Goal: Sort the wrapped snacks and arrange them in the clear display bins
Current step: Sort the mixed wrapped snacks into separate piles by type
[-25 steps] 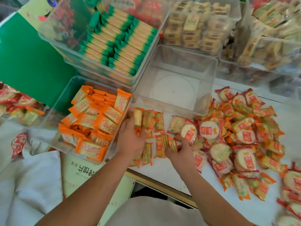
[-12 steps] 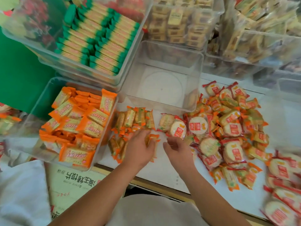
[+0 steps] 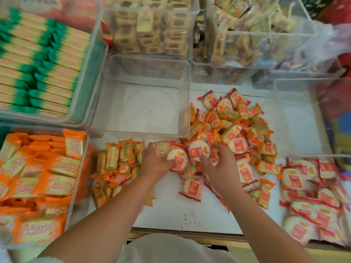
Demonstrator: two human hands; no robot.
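A heap of mixed wrapped snacks lies on the white table, round red-wrapped rice crackers among small orange-wrapped biscuits. My left hand grips a round red-wrapped cracker at the heap's left edge. My right hand holds another round red-wrapped cracker right beside it. Sorted small orange-wrapped biscuits sit in a pile left of my left hand. An empty clear bin stands just beyond both hands.
A clear bin of large orange-wrapped crackers is at the left, a bin of green-wrapped bars behind it. Filled bins of pale biscuits line the back. Red-wrapped crackers lie at the right, behind them another clear bin.
Both hands moved right from the small orange biscuits to the mixed heap and each took hold of a round red-wrapped cracker. The camera view shifted right and closer.
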